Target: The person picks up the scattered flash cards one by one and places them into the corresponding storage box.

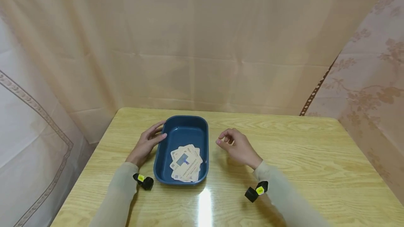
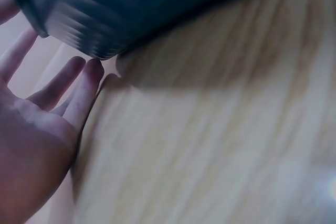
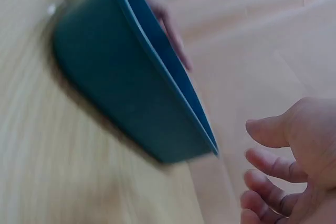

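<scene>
A dark blue oblong tray (image 1: pixel 164 150) stands on the wooden table (image 1: pixel 284 157) and holds a loose pile of white cards (image 1: pixel 186 163) at its near end. My left hand (image 1: pixel 148 143) lies at the tray's left rim with straight fingers touching its outer wall; its fingertips (image 2: pixel 86 74) reach the tray's wall (image 2: pixel 84 24) in the left wrist view. My right hand (image 1: pixel 235 144) hovers a little right of the tray with fingers loosely curled, holding nothing. The right wrist view shows the tray's outer side (image 3: pixel 121 93) and my curled fingers (image 3: pixel 273 166) apart from it.
Beige and patterned curtains (image 1: pixel 202 45) close in the table at the back and both sides. Small black wrist cameras (image 1: pixel 143 181) sit at my sleeves. The table's right half is bare wood with a glare spot (image 1: pixel 205 202) near the front.
</scene>
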A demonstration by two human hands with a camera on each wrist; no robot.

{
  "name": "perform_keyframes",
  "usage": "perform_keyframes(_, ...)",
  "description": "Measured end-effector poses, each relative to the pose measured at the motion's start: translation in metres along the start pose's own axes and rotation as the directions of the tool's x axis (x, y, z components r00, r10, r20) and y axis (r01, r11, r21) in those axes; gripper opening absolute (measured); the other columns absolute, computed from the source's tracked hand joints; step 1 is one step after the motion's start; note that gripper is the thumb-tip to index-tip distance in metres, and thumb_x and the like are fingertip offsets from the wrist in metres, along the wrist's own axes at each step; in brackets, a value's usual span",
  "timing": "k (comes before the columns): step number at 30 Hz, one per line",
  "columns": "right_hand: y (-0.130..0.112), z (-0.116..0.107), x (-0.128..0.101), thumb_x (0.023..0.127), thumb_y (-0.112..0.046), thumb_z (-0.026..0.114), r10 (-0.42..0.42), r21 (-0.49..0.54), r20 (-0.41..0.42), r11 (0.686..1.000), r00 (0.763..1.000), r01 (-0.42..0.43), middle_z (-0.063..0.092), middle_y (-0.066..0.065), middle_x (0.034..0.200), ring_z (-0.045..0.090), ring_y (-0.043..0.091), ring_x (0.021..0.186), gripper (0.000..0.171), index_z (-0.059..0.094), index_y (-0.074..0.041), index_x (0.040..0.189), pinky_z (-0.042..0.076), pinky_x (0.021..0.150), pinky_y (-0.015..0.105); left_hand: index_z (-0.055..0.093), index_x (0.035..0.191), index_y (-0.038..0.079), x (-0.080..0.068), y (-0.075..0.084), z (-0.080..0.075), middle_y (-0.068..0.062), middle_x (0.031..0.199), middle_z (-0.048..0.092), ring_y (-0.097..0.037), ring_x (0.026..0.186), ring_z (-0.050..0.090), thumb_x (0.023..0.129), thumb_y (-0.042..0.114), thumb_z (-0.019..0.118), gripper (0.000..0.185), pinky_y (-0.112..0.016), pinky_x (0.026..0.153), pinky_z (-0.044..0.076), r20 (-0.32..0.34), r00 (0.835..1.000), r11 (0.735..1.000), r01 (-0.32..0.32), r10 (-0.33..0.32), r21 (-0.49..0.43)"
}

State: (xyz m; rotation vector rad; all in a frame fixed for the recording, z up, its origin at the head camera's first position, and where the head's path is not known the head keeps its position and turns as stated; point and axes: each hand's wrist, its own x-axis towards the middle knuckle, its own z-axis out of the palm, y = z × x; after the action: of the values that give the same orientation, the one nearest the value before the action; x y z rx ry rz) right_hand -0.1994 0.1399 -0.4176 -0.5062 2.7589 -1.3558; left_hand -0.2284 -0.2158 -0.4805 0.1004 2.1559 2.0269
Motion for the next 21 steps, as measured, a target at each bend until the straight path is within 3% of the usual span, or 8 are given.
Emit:
perform_keyframes(5,0.023,-0.038,-0.009,0.100,-0.021,0.068,-0.094,-0.177,-0.067,0.981,0.993,0.081,0.063,0.012,0.105,0.058,0.028,0.096,0.027,0.067,-0.001,0.118,0.051,0.082,0.046,0.034,0.159,0.017,-0.004,0.010,-0.008,-0.019,0.155,0.040,-0.037,0.140,0.041,0.101,0.027,0.065,0.066,-0.054,0.113,0.037,0.002,0.998,0.997,-0.069,0.069,0.036)
perform_keyframes(7,0.035,-0.056,-0.012,0.102,-0.024,0.065,-0.105,-0.268,-0.100,0.961,0.989,0.075,0.063,0.018,0.114,0.057,0.035,0.105,0.035,0.064,0.001,0.126,0.050,0.086,0.054,0.035,0.159,0.016,-0.004,0.020,-0.014,-0.021,0.154,0.041,-0.039,0.139,0.042,0.102,0.026,0.064,0.065,-0.055,0.112,0.038,-0.007,0.992,0.985,-0.122,0.124,0.119)
perform_keyframes(9,0.047,-0.073,-0.013,0.104,-0.028,0.061,-0.119,-0.356,-0.137,0.932,0.983,0.063,0.060,0.024,0.125,0.054,0.042,0.114,0.042,0.059,0.003,0.132,0.046,0.092,0.061,0.036,0.159,0.016,-0.003,0.031,-0.020,-0.021,0.155,0.040,-0.040,0.140,0.039,0.102,0.028,0.064,0.064,-0.057,0.112,0.036,-0.014,0.983,0.946,-0.173,0.184,0.275)
perform_keyframes(11,0.057,-0.090,-0.012,0.105,-0.030,0.058,-0.154,-0.441,-0.171,0.895,0.973,0.064,0.054,0.030,0.134,0.049,0.049,0.122,0.049,0.054,0.006,0.138,0.040,0.098,0.067,0.036,0.159,0.016,0.000,0.045,-0.024,-0.021,0.157,0.037,-0.042,0.143,0.034,0.103,0.032,0.062,0.064,-0.061,0.113,0.033,-0.019,0.971,0.852,-0.199,0.237,0.484)
perform_keyframes(14,0.073,-0.114,-0.008,0.107,-0.033,0.053,-0.227,-0.554,-0.196,0.828,0.954,0.083,0.044,0.034,0.144,0.041,0.053,0.131,0.057,0.045,0.009,0.145,0.031,0.105,0.071,0.033,0.159,0.009,0.004,0.065,-0.025,-0.023,0.160,0.030,-0.046,0.145,0.027,0.104,0.034,0.059,0.066,-0.066,0.113,0.027,0.004,0.938,0.641,-0.241,0.347,0.729)
perform_keyframes(16,0.081,-0.127,-0.007,0.108,-0.035,0.048,-0.238,-0.602,-0.193,0.795,0.952,0.077,0.036,0.035,0.151,0.033,0.054,0.138,0.063,0.036,0.009,0.151,0.023,0.110,0.071,0.030,0.159,0.006,0.007,0.078,-0.023,-0.025,0.162,0.025,-0.047,0.148,0.021,0.105,0.033,0.056,0.066,-0.068,0.114,0.024,0.015,0.914,0.513,-0.241,0.406,0.824)
perform_keyframes(18,0.087,-0.138,-0.006,0.109,-0.039,0.042,-0.221,-0.631,-0.178,0.773,0.959,0.060,0.027,0.034,0.157,0.024,0.053,0.144,0.068,0.026,0.008,0.156,0.014,0.116,0.068,0.026,0.160,0.004,0.009,0.089,-0.020,-0.023,0.164,0.020,-0.045,0.151,0.015,0.106,0.032,0.052,0.066,-0.067,0.115,0.021,0.027,0.894,0.421,-0.238,0.448,0.875)
perform_keyframes(21,0.091,-0.147,-0.006,0.110,-0.046,0.033,-0.160,-0.647,-0.160,0.762,0.974,0.019,0.011,0.029,0.164,0.005,0.047,0.151,0.073,0.012,0.004,0.160,-0.002,0.120,0.063,0.020,0.162,0.005,0.014,0.101,-0.015,-0.022,0.167,0.012,-0.040,0.154,0.002,0.108,0.037,0.044,0.066,-0.063,0.120,0.013,0.041,0.890,0.331,-0.212,0.454,0.920)
